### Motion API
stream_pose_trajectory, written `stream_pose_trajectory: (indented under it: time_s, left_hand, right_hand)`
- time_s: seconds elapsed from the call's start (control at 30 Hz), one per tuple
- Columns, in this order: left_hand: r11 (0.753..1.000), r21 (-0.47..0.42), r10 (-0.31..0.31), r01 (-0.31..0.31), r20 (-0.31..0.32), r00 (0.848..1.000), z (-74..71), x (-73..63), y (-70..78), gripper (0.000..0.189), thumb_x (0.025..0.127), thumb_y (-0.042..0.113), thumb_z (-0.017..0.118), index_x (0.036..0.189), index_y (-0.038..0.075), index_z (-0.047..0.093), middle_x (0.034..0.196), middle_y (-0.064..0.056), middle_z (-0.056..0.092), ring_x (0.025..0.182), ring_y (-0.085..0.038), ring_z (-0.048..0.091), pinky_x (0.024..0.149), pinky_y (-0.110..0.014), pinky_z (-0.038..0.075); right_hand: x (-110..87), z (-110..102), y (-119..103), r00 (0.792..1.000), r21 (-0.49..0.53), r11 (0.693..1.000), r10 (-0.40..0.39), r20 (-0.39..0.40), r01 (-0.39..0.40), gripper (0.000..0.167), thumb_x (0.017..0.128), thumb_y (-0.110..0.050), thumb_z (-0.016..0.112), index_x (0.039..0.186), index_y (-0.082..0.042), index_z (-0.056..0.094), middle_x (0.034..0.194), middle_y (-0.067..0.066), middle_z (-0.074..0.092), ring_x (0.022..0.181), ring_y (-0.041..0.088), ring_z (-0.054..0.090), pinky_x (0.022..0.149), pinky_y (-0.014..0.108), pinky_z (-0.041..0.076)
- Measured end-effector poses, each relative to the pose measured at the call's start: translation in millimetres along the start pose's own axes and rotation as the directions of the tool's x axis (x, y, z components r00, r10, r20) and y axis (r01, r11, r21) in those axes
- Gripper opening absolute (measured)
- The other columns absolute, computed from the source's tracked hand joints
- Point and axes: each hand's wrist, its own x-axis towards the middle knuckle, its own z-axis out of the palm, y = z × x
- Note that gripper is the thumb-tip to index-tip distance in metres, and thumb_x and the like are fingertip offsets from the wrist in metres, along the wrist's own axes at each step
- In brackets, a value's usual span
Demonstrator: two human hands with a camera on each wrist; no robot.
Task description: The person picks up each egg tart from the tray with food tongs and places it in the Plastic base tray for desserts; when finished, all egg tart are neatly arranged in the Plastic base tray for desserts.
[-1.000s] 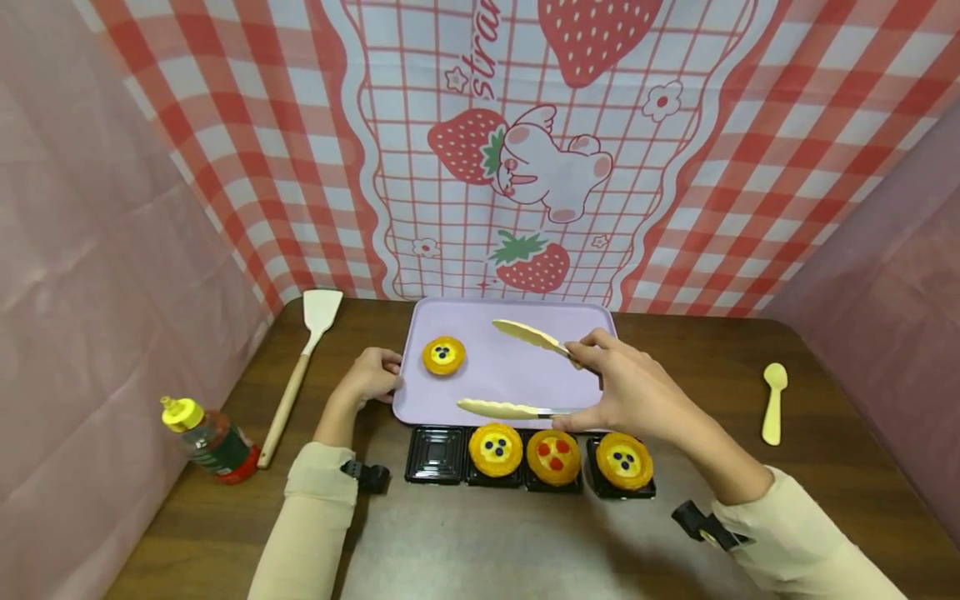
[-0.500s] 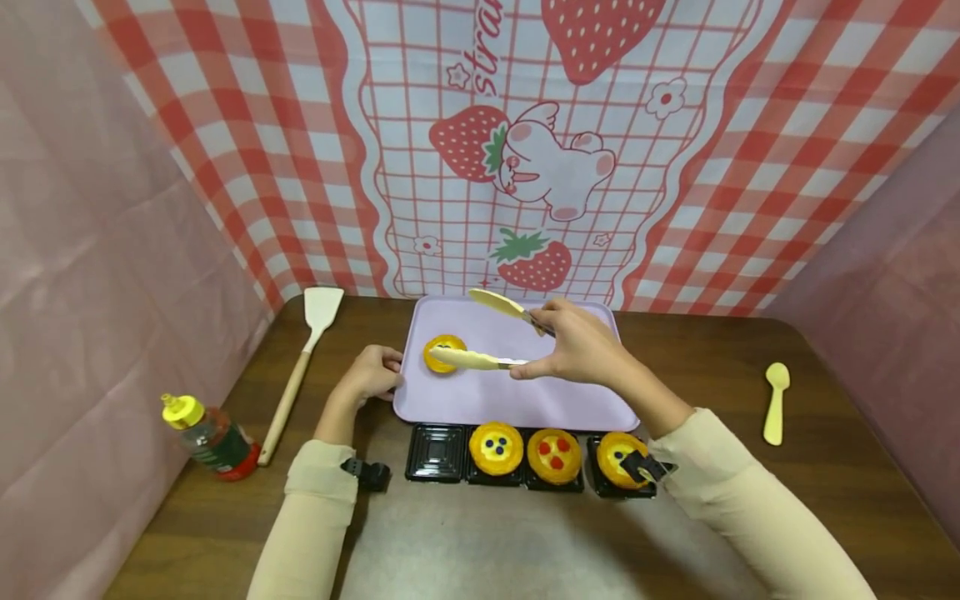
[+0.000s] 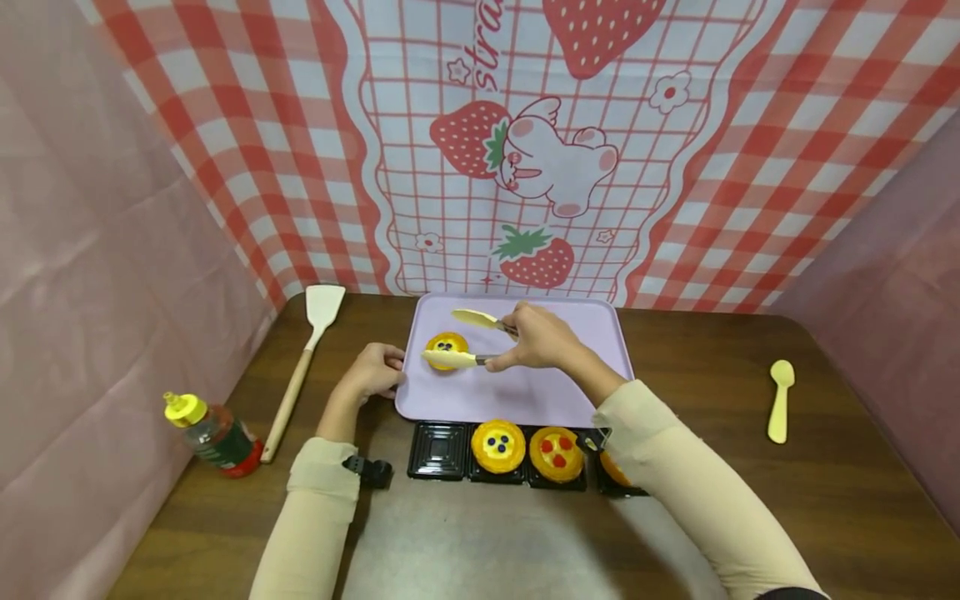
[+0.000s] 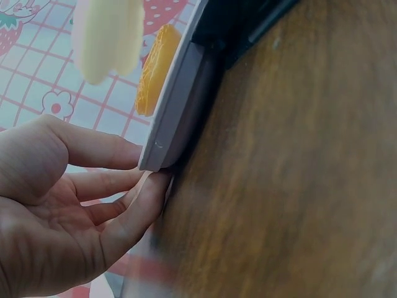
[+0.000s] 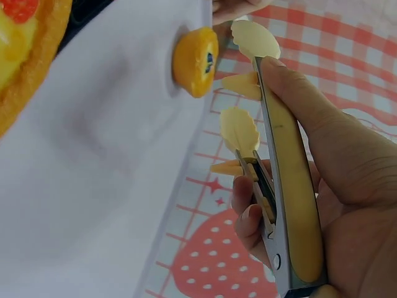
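My right hand (image 3: 543,337) grips a pair of cream-tipped tongs (image 3: 450,359), thumb on one arm and fingers on the other. The tongs' tips are spread apart above an egg tart (image 3: 447,340) topped with blue dots. That tart sits at the left end of a lilac tray (image 3: 540,400). In the right wrist view the tart (image 5: 196,62) lies apart from the tongs' tips (image 5: 240,130). My left hand (image 3: 377,371) pinches the tray's left rim; the left wrist view shows fingers above and below the tray edge (image 4: 177,118).
Black square boxes line the tray's front: an empty one (image 3: 438,450), one with a blue-dotted tart (image 3: 498,446), one with a red-topped tart (image 3: 556,454). My sleeve partly covers another tart (image 3: 613,471). A spatula (image 3: 296,387) and squeeze bottle (image 3: 217,437) stand left, a spoon (image 3: 780,404) right.
My right hand has carried the spread tongs left and away from me, from the tray's right part to over the tart. My left hand stays at the rim.
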Motion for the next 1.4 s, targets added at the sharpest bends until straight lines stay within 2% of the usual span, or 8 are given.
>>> stream_pose_trajectory:
  time_s: [0.07,0.13,0.3,0.5,0.87,1.07,1.3,1.4]
  left_hand:
    - [1.000,-0.001,-0.006,0.006,-0.003,1.000,-0.2,-0.5,-0.2,0.046,0.078,-0.009,0.062,0.123,-0.014,0.055,0.094,-0.015,0.053,0.073,-0.021,0.057,0.055,-0.034,0.060]
    - [1.000,0.004,-0.005,0.005,0.000,1.000,-0.4,-1.4,0.4,0.046,0.078,-0.009,0.062,0.124,-0.014,0.055,0.094,-0.015,0.053,0.073,-0.021,0.057,0.056,-0.034,0.060]
    - [1.000,0.006,-0.002,0.002,0.005,1.000,0.3,-1.9,2.1,0.046,0.079,-0.009,0.062,0.124,-0.015,0.055,0.094,-0.015,0.053,0.074,-0.022,0.057,0.057,-0.035,0.060]
    - [1.000,-0.001,-0.005,0.005,0.011,1.000,1.1,-0.4,2.8,0.046,0.079,-0.009,0.063,0.124,-0.015,0.054,0.094,-0.016,0.053,0.075,-0.022,0.057,0.057,-0.035,0.060]
    - [1.000,-0.013,-0.007,0.007,0.013,1.000,0.6,0.1,2.2,0.048,0.078,-0.010,0.061,0.125,-0.015,0.054,0.096,-0.016,0.053,0.075,-0.022,0.057,0.057,-0.035,0.060]
    - [1.000,-0.002,-0.004,0.004,0.000,1.000,-1.5,-2.0,3.4,0.048,0.078,-0.010,0.061,0.125,-0.015,0.053,0.097,-0.017,0.053,0.075,-0.022,0.057,0.057,-0.035,0.060]
    - [1.000,0.004,0.007,-0.007,-0.009,1.000,0.0,-1.3,1.1,0.047,0.077,-0.010,0.059,0.124,-0.015,0.054,0.094,-0.015,0.054,0.073,-0.021,0.057,0.054,-0.033,0.059]
    - [1.000,0.001,0.007,-0.007,-0.010,1.000,0.3,-1.8,1.1,0.047,0.077,-0.010,0.059,0.123,-0.015,0.054,0.093,-0.015,0.053,0.072,-0.021,0.057,0.054,-0.034,0.059]
  right_hand:
    - [3.3,4,0,1.000,0.003,1.000,0.007,0.020,-0.007,0.059,0.065,-0.052,0.089,0.095,-0.004,0.072,0.078,0.005,0.048,0.066,0.016,0.038,0.055,0.028,0.031]
    - [5.5,8,0,0.999,0.008,1.000,0.014,0.041,-0.014,0.059,0.064,-0.050,0.090,0.096,-0.003,0.073,0.077,0.004,0.047,0.065,0.016,0.038,0.055,0.028,0.030]
    - [8.2,15,1,0.997,0.020,0.999,0.036,0.065,-0.037,0.068,0.065,-0.046,0.090,0.114,-0.003,0.073,0.074,0.004,0.046,0.065,0.016,0.036,0.055,0.028,0.030]
    - [9.4,19,0,0.996,0.019,0.999,0.050,0.068,-0.051,0.063,0.067,-0.045,0.090,0.114,-0.006,0.074,0.071,0.003,0.043,0.063,0.015,0.033,0.054,0.028,0.028]
    - [9.7,24,2,0.996,0.013,0.998,0.064,0.060,-0.065,0.056,0.070,-0.043,0.088,0.109,-0.004,0.075,0.073,0.002,0.049,0.065,0.016,0.038,0.054,0.028,0.031]
    - [11.1,21,0,0.998,0.017,0.999,0.036,0.058,-0.037,0.050,0.072,-0.042,0.088,0.103,-0.005,0.075,0.072,0.002,0.048,0.064,0.016,0.037,0.054,0.028,0.030]
    - [9.0,10,-5,0.997,0.016,0.999,0.044,0.060,-0.045,0.059,0.072,-0.043,0.087,0.117,-0.007,0.073,0.075,0.002,0.052,0.066,0.016,0.040,0.055,0.029,0.033]
    - [5.9,4,-6,0.998,0.006,0.999,0.031,0.048,-0.032,0.059,0.072,-0.046,0.086,0.115,-0.008,0.074,0.078,0.002,0.054,0.067,0.016,0.041,0.056,0.028,0.034]
